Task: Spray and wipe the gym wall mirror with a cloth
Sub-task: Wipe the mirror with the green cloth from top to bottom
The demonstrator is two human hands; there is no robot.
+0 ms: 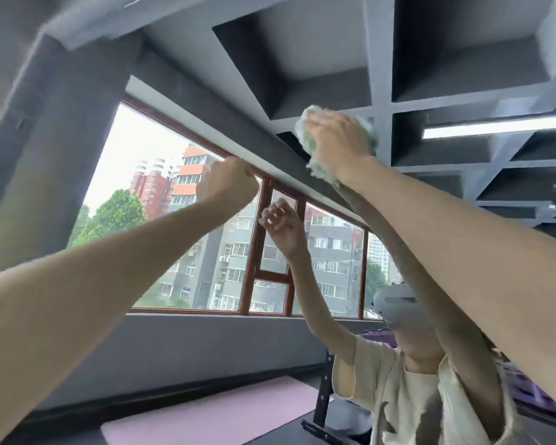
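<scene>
The wall mirror (206, 342) fills most of the view and reflects me, a row of windows and a coffered ceiling. My right hand (336, 141) is stretched high and holds a wadded green and white cloth (315, 168) against the glass, with cloth bulging out around the palm. My left hand (228, 184) is raised to the left of it, close to the glass, fingers curled and holding nothing. Its reflection also shows curled, empty fingers. No spray bottle is in view.
The mirror reflects a pink mat (206, 415) on a dark floor, a black metal rack post (323, 393) and purple items (533, 393) at the right. A lit ceiling lamp (495, 127) is reflected at the upper right. A dark pillar (45, 139) stands at the left.
</scene>
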